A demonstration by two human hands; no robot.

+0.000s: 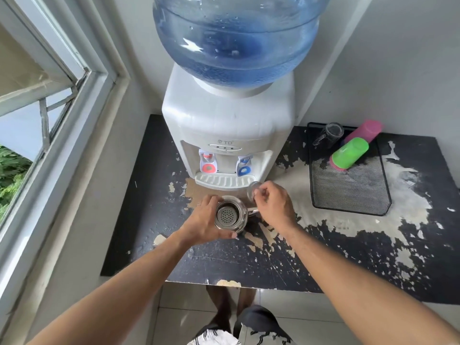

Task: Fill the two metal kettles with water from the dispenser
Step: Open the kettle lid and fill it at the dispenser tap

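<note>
Head view, read from left to right. An open window (49, 95) fills the left edge, with greenery beyond it. Beside it stands a black table (149, 245) whose coating has peeled away in pale patches.

The left hand (204, 220) reaches in from the lower left on a bare, nearly straight forearm. Its fingers curl around the left side and near wall of one metal kettle (230, 215), gripping it; a ring shows on one finger. The kettle stands upright on the table just in front of the dispenser, its mouth uncovered so that the perforated strainer inside is visible, and its spout points right.

Behind it stands one white water dispenser (229, 120) carrying one blue water bottle (236, 38). Two taps are seen, one red (208, 163) and one blue (244, 166), above one drip tray (224, 181).

The right hand (271, 205) enters from the lower right with the wrist bent inward. Thumb and fingers pinch one shiny lid (253, 190), held tilted just above and right of the kettle mouth, near the drip tray.

Farther right lies one black mesh tray (353, 192) holding three cups: one clear (332, 133), one pink (368, 130), and one green (351, 153). Only one kettle is in view.
</note>
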